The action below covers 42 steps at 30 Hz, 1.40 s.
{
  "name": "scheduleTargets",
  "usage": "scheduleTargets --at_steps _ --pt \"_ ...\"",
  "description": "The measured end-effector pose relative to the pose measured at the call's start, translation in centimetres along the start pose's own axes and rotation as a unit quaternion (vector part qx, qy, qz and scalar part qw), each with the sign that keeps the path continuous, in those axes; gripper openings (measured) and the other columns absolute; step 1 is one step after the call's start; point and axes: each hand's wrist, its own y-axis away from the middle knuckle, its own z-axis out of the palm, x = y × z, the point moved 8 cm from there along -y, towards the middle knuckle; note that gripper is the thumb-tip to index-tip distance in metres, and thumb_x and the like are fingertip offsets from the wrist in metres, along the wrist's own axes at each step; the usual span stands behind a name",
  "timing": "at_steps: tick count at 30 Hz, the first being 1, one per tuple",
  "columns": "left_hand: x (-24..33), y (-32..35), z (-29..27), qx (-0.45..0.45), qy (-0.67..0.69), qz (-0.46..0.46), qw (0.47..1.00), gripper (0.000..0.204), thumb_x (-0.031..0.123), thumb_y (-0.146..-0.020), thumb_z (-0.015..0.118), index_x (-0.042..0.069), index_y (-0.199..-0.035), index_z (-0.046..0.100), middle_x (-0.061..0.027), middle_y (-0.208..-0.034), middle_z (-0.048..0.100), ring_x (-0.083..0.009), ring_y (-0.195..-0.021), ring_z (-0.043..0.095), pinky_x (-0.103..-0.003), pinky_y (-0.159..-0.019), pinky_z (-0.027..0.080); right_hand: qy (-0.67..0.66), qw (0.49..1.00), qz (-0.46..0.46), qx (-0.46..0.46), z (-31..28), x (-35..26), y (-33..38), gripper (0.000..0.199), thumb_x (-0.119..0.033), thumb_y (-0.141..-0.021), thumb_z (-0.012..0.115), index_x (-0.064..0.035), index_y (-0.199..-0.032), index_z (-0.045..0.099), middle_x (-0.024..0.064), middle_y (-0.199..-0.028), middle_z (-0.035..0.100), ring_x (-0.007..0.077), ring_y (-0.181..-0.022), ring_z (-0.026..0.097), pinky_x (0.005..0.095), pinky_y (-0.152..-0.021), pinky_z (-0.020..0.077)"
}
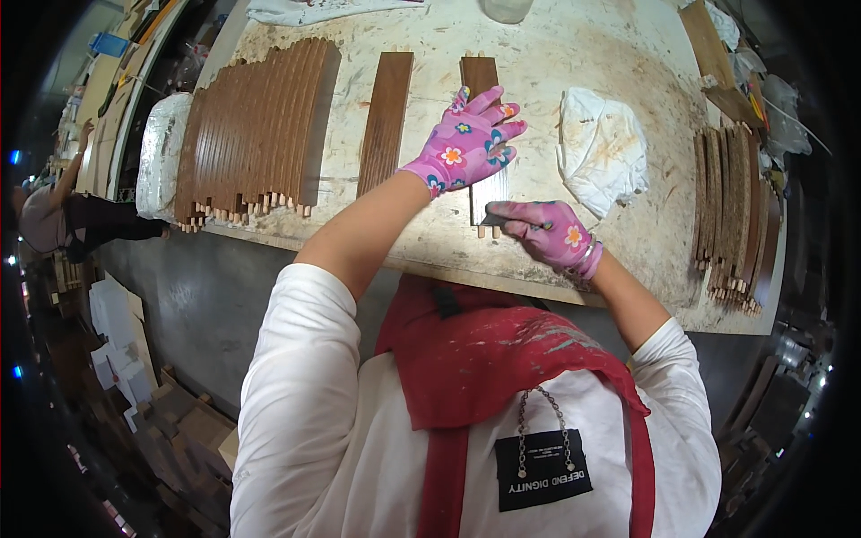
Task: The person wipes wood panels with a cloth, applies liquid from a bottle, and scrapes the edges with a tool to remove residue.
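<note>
The left hand [466, 143] is pressing flat, fingers spread, on a dark wood slat [482, 81] lying on the desk [538, 54]. The right hand [552, 235], fingers closed around a small scraper [492, 218], is working the slat's near end. A finished-looking row of slats [251, 125] is lying left; another stack [731, 215] is waiting right.

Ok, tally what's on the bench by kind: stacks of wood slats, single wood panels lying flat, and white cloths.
Stacks of wood slats: 2, left stack and right stack
Single wood panels: 2, free panel and panel under the left hand
White cloths: 2, crumpled cloth and far cloth
Total: 6
</note>
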Motion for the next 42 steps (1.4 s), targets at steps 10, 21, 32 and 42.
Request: scheduleTargets --at_steps 10,21,32,42 --pt "0.0 -0.1 -0.1 0.000 -0.003 -0.003 1.000 0.042 0.033 -0.090 0.053 0.022 -0.131 0.055 -0.0006 -0.141 0.046 -0.0266 -0.140 0.027 -0.053 -0.114 0.019 0.021 0.999 0.020 -0.014 -0.3 -0.4 -0.2 0.033 -0.026 -0.091 0.056 -0.0197 -0.123 0.063 0.0144 -0.097 0.069 0.0323 -0.084 0.066 0.0377 -0.076 0.0528" --pt "0.0 0.1 -0.2 0.004 0.007 0.003 1.000 0.042 0.032 -0.091 0.053 0.021 -0.131 0.055 -0.0009 -0.140 0.046 -0.0269 -0.140 0.027 -0.053 -0.114 0.020 -0.013 1.000 0.008 -0.003 -0.4 0.3 -1.0 0.035 -0.026 -0.091 0.056 -0.0217 -0.126 0.060 0.0140 -0.102 0.068 0.0318 -0.085 0.067 0.0381 -0.076 0.0529" --pt "0.0 0.1 -0.2 -0.001 0.005 -0.004 1.000 0.042 0.034 -0.092 0.051 0.021 -0.132 0.054 -0.0002 -0.142 0.045 -0.0255 -0.141 0.025 -0.052 -0.115 0.019 -0.004 1.000 -0.024 -0.003 -0.1 -0.1 -1.3 0.035 -0.022 -0.090 0.057 -0.0227 -0.125 0.061 0.0131 -0.102 0.068 0.0308 -0.084 0.067 0.0380 -0.075 0.0536" --pt "0.0 0.1 -0.1 0.002 0.003 0.000 1.000 0.043 0.033 -0.091 0.052 0.021 -0.132 0.054 -0.0004 -0.141 0.045 -0.0262 -0.141 0.026 -0.052 -0.115 0.019 0.056 0.998 -0.022 -0.027 -0.5 -0.4 -1.3 0.035 -0.025 -0.090 0.057 -0.0240 -0.125 0.061 0.0101 -0.101 0.069 0.0311 -0.081 0.066 0.0391 -0.072 0.0532"
